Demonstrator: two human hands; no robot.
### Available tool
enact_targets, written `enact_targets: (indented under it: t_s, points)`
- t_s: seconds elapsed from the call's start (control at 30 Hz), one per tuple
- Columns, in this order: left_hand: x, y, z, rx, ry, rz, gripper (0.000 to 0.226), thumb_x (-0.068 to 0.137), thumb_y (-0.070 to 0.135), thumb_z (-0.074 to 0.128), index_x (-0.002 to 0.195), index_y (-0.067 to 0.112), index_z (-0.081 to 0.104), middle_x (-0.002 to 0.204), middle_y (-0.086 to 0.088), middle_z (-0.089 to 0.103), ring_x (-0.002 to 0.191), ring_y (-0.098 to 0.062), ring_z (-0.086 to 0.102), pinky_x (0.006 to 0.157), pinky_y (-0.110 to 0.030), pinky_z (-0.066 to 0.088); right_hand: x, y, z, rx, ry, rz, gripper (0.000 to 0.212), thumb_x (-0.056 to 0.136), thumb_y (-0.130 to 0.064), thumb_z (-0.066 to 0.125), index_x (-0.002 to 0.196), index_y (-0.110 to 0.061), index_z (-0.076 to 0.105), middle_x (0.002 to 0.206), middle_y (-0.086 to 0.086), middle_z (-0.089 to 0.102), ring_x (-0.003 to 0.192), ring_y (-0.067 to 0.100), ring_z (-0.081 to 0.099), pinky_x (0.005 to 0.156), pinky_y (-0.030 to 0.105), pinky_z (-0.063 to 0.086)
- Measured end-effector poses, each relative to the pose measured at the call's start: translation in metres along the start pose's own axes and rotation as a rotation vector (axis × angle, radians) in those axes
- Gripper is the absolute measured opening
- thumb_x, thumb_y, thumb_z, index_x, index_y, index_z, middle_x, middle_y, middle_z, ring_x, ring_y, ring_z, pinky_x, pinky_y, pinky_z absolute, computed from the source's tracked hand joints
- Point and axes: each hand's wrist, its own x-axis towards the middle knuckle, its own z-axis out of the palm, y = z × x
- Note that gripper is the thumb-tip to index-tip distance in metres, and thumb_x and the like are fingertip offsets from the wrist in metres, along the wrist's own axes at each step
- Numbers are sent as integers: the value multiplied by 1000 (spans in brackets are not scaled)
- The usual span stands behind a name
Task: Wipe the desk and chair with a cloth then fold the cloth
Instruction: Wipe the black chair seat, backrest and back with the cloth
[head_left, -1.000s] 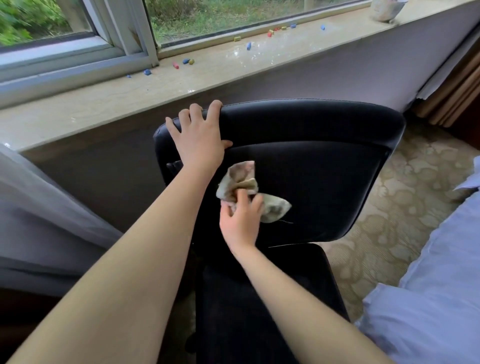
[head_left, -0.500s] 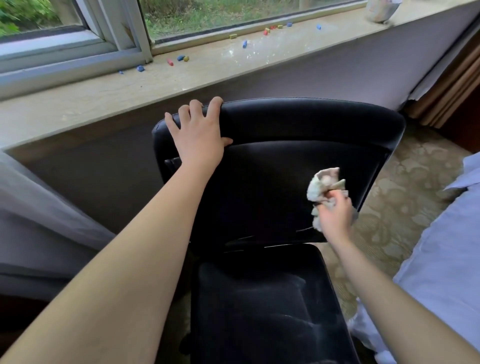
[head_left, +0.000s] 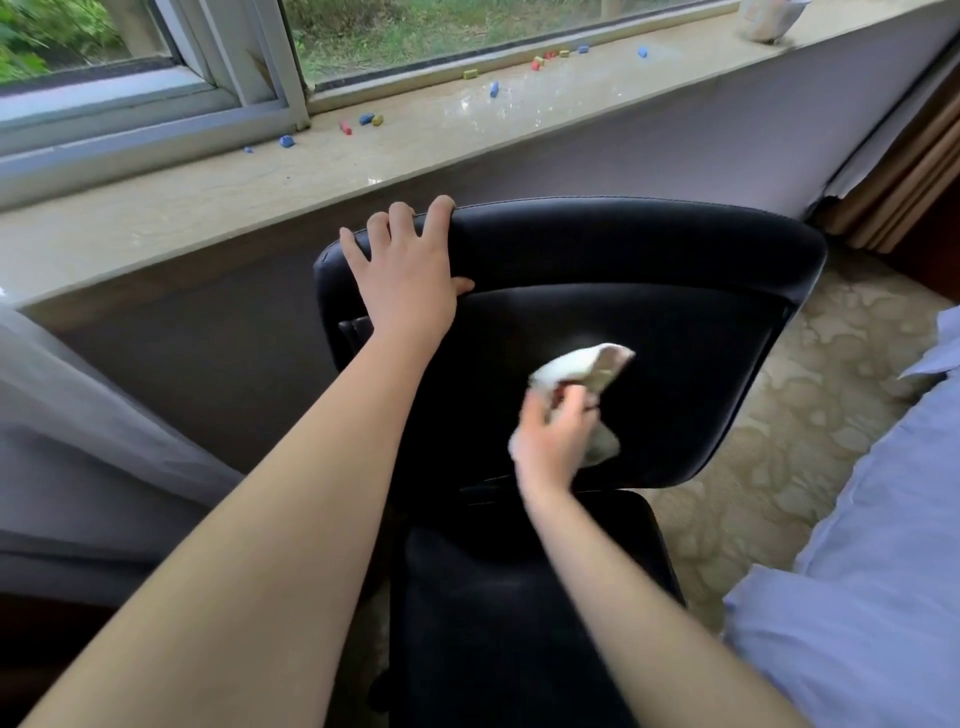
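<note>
Leftward slides right hand (head_left: 553, 441), fingers (head_left: 571, 401) clutching cloth (head_left: 582, 366); left hand (head_left: 405, 275) grips chair (head_left: 649, 249) top.

A pale stone windowsill (head_left: 156, 223) runs across the far side. Small blue, red and yellow pieces (head_left: 366, 119) lie scattered along it, with a pale object (head_left: 766, 21) at its far right end. The black chair (head_left: 623, 249) stands on patterned beige floor (head_left: 753, 467).
</note>
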Motion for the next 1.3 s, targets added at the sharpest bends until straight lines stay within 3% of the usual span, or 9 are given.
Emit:
enact_targets:
  t_s: [0.1,0.2,0.37,0.5,0.6,0.87,1.07,1.2,1.3]
  points:
    - [0,1,1,10,3,-6,70,84,38,65,142,30,26,137,-9,36,133,-31,26,113,-56,7,-68,-22,53,38,-186,-37,24,89,-20,57,107,-4,55,108,19,48,101,36,51,86,36,40]
    - [1,0,0,13,5,0,68,85,39,64,141,30,27,137,-9,36,134,-31,26,113,-55,7,-101,-31,74,17,-413,-3,34,92,-20,41,121,-6,52,126,22,42,118,37,42,99,41,37]
    - [3,0,2,18,7,5,69,85,39,64,142,30,26,138,-10,36,133,-31,26,113,-55,7,-82,-2,62,-26,-475,-184,27,89,-10,54,116,-6,54,122,18,45,114,34,46,97,37,39]
    - [6,2,3,15,-2,23,70,84,40,65,142,30,27,138,-10,36,133,-31,27,113,-55,7,-4,30,8,-74,-146,-48,17,85,-11,63,99,-2,59,102,19,54,96,36,53,83,35,35]
    - [9,4,5,6,-5,37,71,84,41,64,143,31,26,138,-9,36,133,-31,27,113,-55,7,67,53,-46,-121,109,122,24,85,-15,65,102,0,59,107,24,57,99,38,54,82,39,36]
    - [14,11,10,2,2,69,71,83,42,65,142,30,27,137,-9,37,132,-31,28,112,-56,8,129,73,-121,2,374,281,23,91,-19,56,110,-6,54,117,15,57,102,30,58,79,32,41]
    - [17,14,13,-7,2,80,70,83,41,66,141,30,28,135,-9,38,131,-31,29,112,-56,9,131,-16,-102,-89,354,-94,23,90,-24,55,103,-6,56,118,16,52,101,29,53,76,31,34]
    - [19,17,14,-2,-11,82,71,83,41,66,141,30,28,136,-9,38,132,-31,28,112,-56,9,95,-56,-50,-176,218,-482,20,78,-17,61,92,-4,62,97,24,54,84,41,56,70,39,46]
    - [21,18,18,5,7,77,68,83,35,66,140,30,29,134,-9,38,129,-31,29,112,-55,9,49,-69,-10,-271,100,-592,20,71,-17,53,88,-11,62,89,18,53,77,37,55,58,36,47]
